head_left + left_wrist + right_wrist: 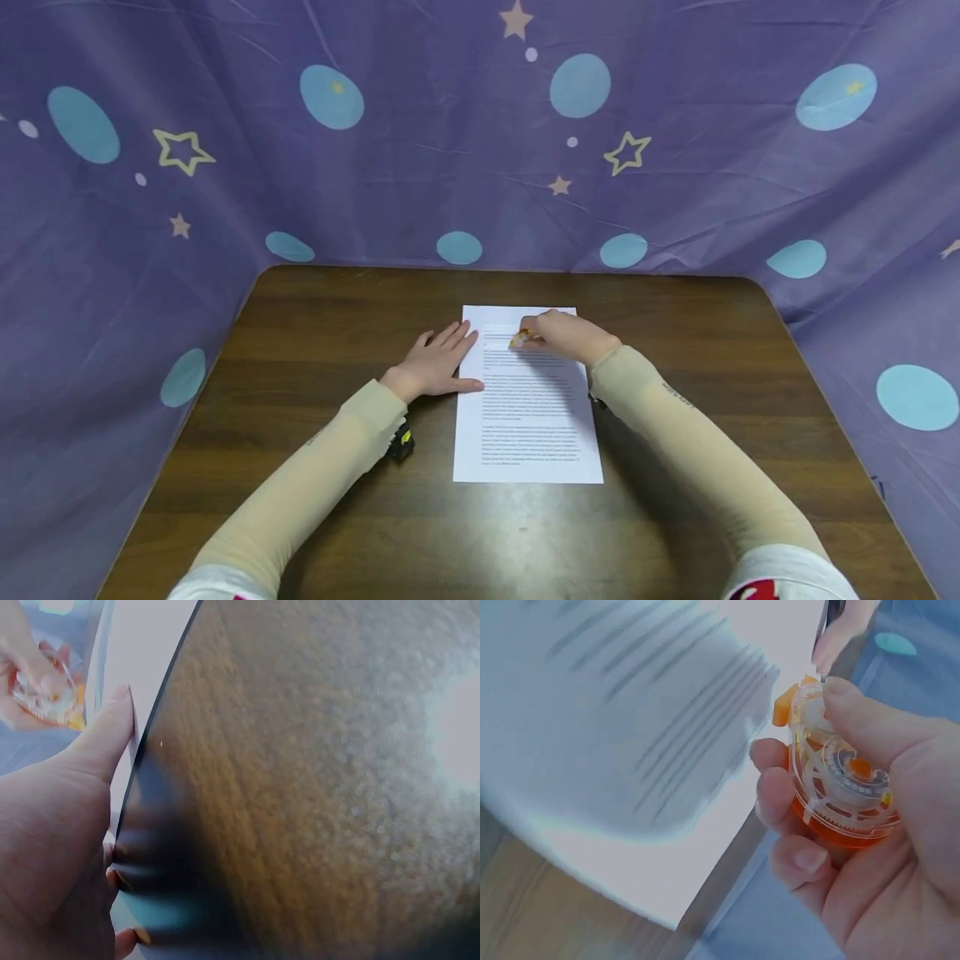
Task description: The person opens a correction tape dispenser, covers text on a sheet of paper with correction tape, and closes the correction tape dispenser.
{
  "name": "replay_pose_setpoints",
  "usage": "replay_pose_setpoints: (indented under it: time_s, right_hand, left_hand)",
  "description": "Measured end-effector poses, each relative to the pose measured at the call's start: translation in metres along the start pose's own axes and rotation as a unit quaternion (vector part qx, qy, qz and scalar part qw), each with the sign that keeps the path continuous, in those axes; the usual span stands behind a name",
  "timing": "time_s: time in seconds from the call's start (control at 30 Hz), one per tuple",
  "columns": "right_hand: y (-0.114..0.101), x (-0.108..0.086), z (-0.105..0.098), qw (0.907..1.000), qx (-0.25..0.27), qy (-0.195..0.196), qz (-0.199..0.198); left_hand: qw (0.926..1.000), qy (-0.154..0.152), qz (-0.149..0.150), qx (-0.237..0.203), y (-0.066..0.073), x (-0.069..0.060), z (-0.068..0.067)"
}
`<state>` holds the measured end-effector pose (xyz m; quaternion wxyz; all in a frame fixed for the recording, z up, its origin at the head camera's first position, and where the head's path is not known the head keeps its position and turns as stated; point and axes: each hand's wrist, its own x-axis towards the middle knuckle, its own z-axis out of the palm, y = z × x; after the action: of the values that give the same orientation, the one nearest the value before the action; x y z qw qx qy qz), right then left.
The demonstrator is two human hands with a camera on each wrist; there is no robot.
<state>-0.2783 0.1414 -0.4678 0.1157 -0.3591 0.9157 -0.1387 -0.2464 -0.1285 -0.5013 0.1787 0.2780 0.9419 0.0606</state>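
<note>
A printed sheet of paper lies on the wooden table. My left hand rests flat with spread fingers on the sheet's left edge; its thumb points across the margin, and in the left wrist view the hand lies along the paper. My right hand is over the upper part of the page, holding a small clear and orange correction tape dispenser. In the right wrist view the thumb and curled fingers of that hand grip the dispenser, its orange tip near the paper.
The brown table reaches a purple curtain with stars and blue ovals at the back and sides. A black wrist device with a yellow-green mark shows beside the left sleeve.
</note>
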Motion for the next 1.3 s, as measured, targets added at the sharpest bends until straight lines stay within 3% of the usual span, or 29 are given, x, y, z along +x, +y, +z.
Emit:
replay_pose_setpoints:
  time_s: [0.2,0.4,0.67,1.0,1.3]
  right_hand:
    - [-0.02,0.023,0.009,0.9997,-0.006,-0.013,-0.02]
    - [-0.029,0.033,0.014,0.9993,0.0,-0.019,-0.032]
    - [-0.038,0.036,0.01,0.999,-0.041,-0.013,-0.013]
    - [-0.049,0.042,0.005,0.9954,-0.089,-0.036,0.004]
    - [-0.05,0.038,0.001,0.9941,-0.087,-0.057,0.028]
  left_hand:
    - [1.0,0.0,0.003,-0.009,-0.003,0.001,0.001]
    - [1.0,-0.002,0.004,0.0,-0.004,0.0,0.001]
    - [0.9999,-0.001,0.01,0.004,0.0,-0.002,-0.005]
    - [1.0,-0.004,0.007,0.005,-0.001,-0.002,-0.002]
    - [1.0,-0.007,0.002,0.002,-0.01,0.008,0.009]
